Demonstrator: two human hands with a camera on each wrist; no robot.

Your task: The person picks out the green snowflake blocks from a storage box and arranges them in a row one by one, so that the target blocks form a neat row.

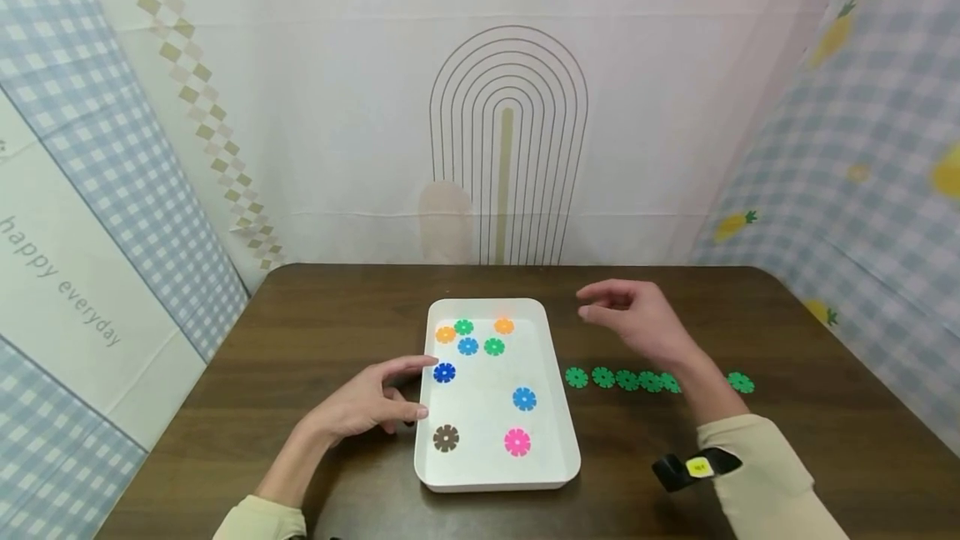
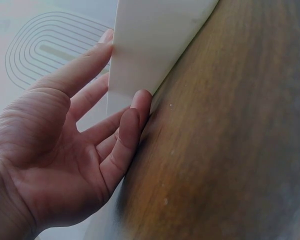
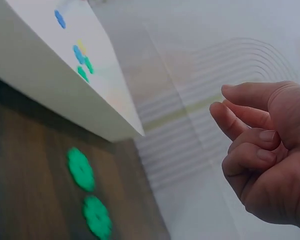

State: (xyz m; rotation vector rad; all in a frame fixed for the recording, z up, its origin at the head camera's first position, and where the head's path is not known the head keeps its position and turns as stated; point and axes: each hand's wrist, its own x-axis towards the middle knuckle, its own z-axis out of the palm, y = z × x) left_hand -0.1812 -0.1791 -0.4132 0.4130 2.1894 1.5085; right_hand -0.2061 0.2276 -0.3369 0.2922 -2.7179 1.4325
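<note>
A white rectangular tray (image 1: 483, 415) lies on the table with several flower-shaped plastic discs in it, among them a pink disc (image 1: 517, 442), a brown disc (image 1: 446, 438) and a dark blue disc (image 1: 444, 372). My left hand (image 1: 367, 401) touches the tray's left side with spread, relaxed fingers, the fingertips against its wall (image 2: 145, 45) in the left wrist view. Right of the tray my right hand (image 1: 643, 322) hovers above the table, fingers loosely bent. A gap shows between its thumb and forefinger in the right wrist view, with nothing held. Below it lies a row of green discs (image 1: 627, 380).
The dark wooden table (image 1: 345, 298) ends at a cloth-covered wall (image 1: 360, 107) behind the tray. One green disc (image 1: 740, 382) lies farther right, beyond my right forearm, which hides part of the row. Checked cloths hang on both sides.
</note>
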